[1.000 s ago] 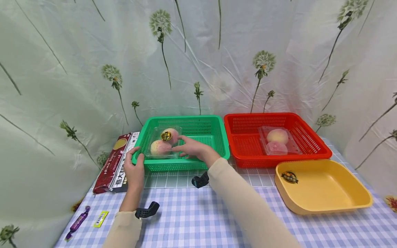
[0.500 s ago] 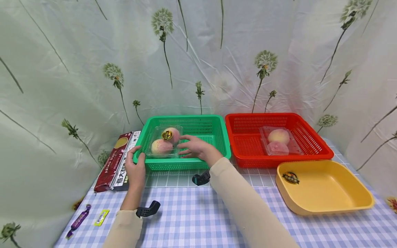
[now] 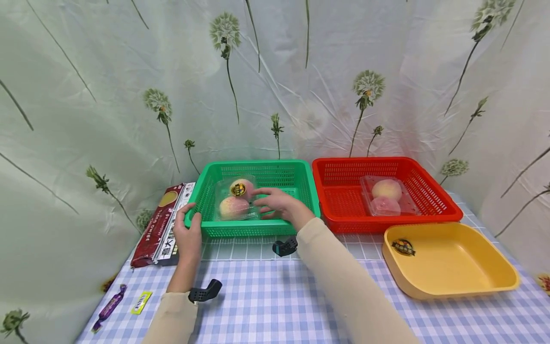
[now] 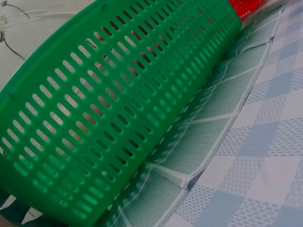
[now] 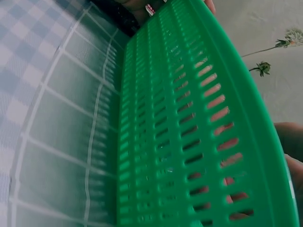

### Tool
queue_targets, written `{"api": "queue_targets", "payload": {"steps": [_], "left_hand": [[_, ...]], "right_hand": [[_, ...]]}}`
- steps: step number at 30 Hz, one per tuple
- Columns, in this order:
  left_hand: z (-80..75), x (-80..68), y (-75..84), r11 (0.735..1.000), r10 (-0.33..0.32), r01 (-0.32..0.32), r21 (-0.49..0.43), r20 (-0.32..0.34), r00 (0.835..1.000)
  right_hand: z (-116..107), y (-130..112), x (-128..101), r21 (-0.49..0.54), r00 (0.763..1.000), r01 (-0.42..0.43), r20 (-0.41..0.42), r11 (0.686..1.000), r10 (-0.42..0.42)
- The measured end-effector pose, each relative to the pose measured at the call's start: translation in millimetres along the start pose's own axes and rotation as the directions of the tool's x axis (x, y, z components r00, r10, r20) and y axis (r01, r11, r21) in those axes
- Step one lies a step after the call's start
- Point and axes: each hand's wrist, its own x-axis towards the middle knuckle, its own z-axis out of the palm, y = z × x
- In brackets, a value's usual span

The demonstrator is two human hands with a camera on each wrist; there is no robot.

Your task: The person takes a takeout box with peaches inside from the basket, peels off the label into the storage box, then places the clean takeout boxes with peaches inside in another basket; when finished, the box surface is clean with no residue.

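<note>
- We see a person's 2 hands at a green basket [image 3: 258,167] on a table with a blue checked cloth [image 3: 266,306].
- The left hand [image 3: 187,234] grips the basket's near left corner, thumb over the rim and fingers curled round the outside.
- The right hand [image 3: 277,204] reaches inside the basket; its fingers lie nearly straight against the right side of a clear box [image 3: 236,200] holding 2 peaches. We cannot tell whether the thumb pinches the box or only touches it.
- The box sits inside the basket, left of its middle, and one peach carries a dark round sticker.
- Just beside it on the right stands a red basket [image 3: 386,165] with a second clear box [image 3: 386,197] of peaches. A yellow tray [image 3: 451,267] lies in front of that.
- A dark red packet [image 3: 156,224] lies left of the green basket, and 2 small wrapped sweets [image 3: 122,303] lie near the table's left edge.
- We judge the risk to be the smooth, thin box: a loose hold could let it slip or tip, and its lid could spring open and spill the peaches.
- A hard pull could also slide the light basket if the left hand loosens.
</note>
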Motion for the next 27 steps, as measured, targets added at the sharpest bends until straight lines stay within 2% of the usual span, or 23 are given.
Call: {"api": "queue_targets", "payload": {"steps": [5,11,19,27], "left_hand": [[0.0,0.8,-1.3,1.0,0.005,-0.005,0.005,-0.008,1.0],[0.0,0.7,-3.5,1.0,-0.015,0.015,0.018,-0.004,1.0],[-0.5,0.7,-5.8,1.0,-0.015,0.015,0.01,-0.004,1.0],[-0.9,0.1,-4.7,1.0,-0.003,0.003,-0.002,0.012,1.0]], "right_hand": [[-9.2,0.0,-5.3,-0.065,0.999,0.017,-0.043,0.998,-0.02],[-13.8,3.2,-7.9,-0.042,0.992,0.032,-0.12,0.999,-0.037],[-15.3,7.2,-10.5,0.009,0.952,0.086,-0.296,0.996,-0.079],[-17.1,7.2,-16.4,-0.022,0.924,0.116,-0.364,0.993,-0.116]]}}
